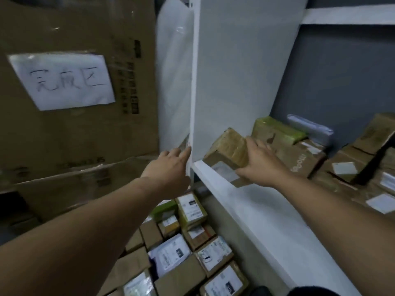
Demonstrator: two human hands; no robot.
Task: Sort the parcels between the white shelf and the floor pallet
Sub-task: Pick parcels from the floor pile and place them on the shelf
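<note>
My right hand (259,165) grips a small brown taped cardboard parcel (226,150) at the left end of the white shelf board (252,201), close to the shelf's side panel. The parcel is tilted, its lower edge near the shelf's front lip. My left hand (171,167) reaches to the white upright post (193,103), its fingers straight and touching the post's outer edge. Below the shelf, many labelled parcels (188,246) lie packed together on the floor.
More cardboard parcels (303,154), one wrapped in green, fill the shelf to the right. Large cardboard cartons (74,124) with a handwritten paper sign (64,82) stand at the left. An upper shelf board (346,17) hangs above.
</note>
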